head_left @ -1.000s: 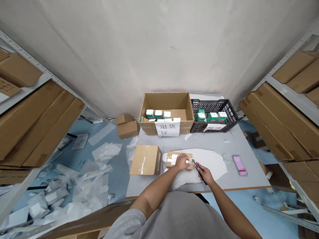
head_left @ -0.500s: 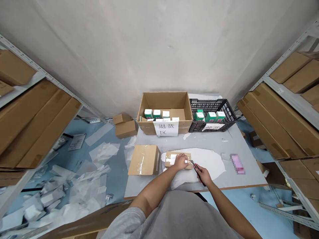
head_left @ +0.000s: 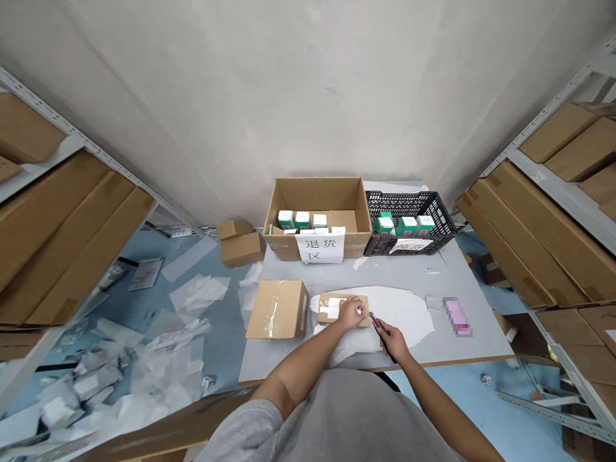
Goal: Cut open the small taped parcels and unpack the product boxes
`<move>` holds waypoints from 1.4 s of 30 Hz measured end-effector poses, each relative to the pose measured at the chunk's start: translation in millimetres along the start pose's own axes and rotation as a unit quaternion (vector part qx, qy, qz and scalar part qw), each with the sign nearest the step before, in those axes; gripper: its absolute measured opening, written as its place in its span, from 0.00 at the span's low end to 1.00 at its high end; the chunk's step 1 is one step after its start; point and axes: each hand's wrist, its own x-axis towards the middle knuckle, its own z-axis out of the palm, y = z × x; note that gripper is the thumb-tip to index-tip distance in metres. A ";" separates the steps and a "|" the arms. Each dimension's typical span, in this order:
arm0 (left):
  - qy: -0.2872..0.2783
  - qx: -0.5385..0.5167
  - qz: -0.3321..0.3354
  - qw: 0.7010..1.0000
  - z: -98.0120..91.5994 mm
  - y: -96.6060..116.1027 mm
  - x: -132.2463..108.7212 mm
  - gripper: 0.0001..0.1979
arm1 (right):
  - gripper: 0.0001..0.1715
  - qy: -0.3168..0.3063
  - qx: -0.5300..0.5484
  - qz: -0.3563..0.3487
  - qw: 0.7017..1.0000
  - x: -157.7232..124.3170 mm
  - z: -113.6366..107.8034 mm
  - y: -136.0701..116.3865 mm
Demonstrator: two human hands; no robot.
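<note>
A small taped cardboard box with a white label lies in front of me on a white sheet. My left hand rests over its right half, thumb and fingers curled together near shiny tape at that end. What sits between those fingertips is too small to make out. In my right hand is a black box cutter, its tip pointing up and left, close beside the box's right end. A larger closed cardboard box stands to the left of the small one.
Behind stand an open carton and a black plastic crate, both containing green-and-white boxes and bearing paper signs. A pink blurred item lies on the table at right. Shelves of cartons flank both sides; paper scraps litter the floor.
The box cutter's tip has drawn back slightly from the small box as my right hand shifted down and right. My left hand stays on the box, its fingers slightly repositioned.
</note>
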 end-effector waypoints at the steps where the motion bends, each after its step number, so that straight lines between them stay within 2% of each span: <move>1: 0.002 -0.009 0.003 1.000 -1.0 -0.3 0.8 0.05 | 0.45 0.005 -0.001 -0.007 1.000 2.5 1.0 -2.6; 5: 0.017 -0.016 0.003 1.000 -5.8 0.2 5.2 0.05 | 0.43 0.024 -0.002 -0.021 0.999 9.6 4.4 -11.1; 9: 0.018 0.041 0.012 0.999 -8.1 3.8 1.0 0.07 | 0.43 0.002 -0.010 -0.024 1.000 -3.8 -1.0 0.2; 11: 0.004 0.078 0.040 0.996 -11.2 4.4 -7.4 0.13 | 0.45 0.018 0.002 -0.023 1.000 -11.5 -7.6 6.8; 13: -0.002 0.106 0.069 0.992 -17.8 2.0 -19.4 0.24 | 0.48 0.056 0.023 -0.031 0.998 -13.2 -13.4 7.0; 16: 0.033 0.145 0.059 0.987 -33.5 -9.4 -40.2 0.40 | 0.50 0.092 0.024 -0.053 0.994 -2.4 -14.4 -7.6; 19: 0.048 0.201 0.018 0.978 -49.5 -27.8 -57.3 0.41 | 0.48 0.101 -0.025 -0.079 0.991 16.2 -3.6 -31.9; 21: 0.044 0.230 0.015 0.972 -55.4 -40.2 -64.5 0.42 | 0.47 0.106 -0.058 -0.123 0.985 27.9 7.4 -47.6; 24: 0.022 0.253 0.043 0.966 -54.5 -54.5 -69.6 0.47 | 0.47 0.101 -0.103 -0.181 0.973 42.0 22.2 -64.1; 27: -0.005 0.259 0.035 0.965 -47.5 -62.2 -70.9 0.50 | 0.45 0.111 -0.151 -0.141 0.972 53.2 26.6 -69.3; 30: 0.026 0.234 -0.047 0.971 -42.7 -66.2 -72.2 0.50 | 0.44 0.154 -0.144 -0.076 0.975 63.1 20.8 -63.7; 32: 0.040 0.194 -0.089 0.976 -42.0 -67.9 -73.1 0.49 | 0.39 0.166 -0.088 -0.043 0.981 68.2 15.8 -56.1; 35: 0.033 0.149 -0.105 0.983 -42.8 -69.1 -72.4 0.49 | 0.34 0.141 0.023 -0.043 0.989 71.8 13.2 -43.9; 38: 0.037 0.136 -0.115 0.983 -44.2 -67.2 -66.8 0.46 | 0.37 0.106 0.086 -0.057 0.989 71.0 16.3 -36.7; 42: 0.048 0.113 -0.137 0.983 -50.1 -61.7 -53.5 0.39 | 0.42 0.081 0.110 -0.046 0.990 67.6 16.7 -39.3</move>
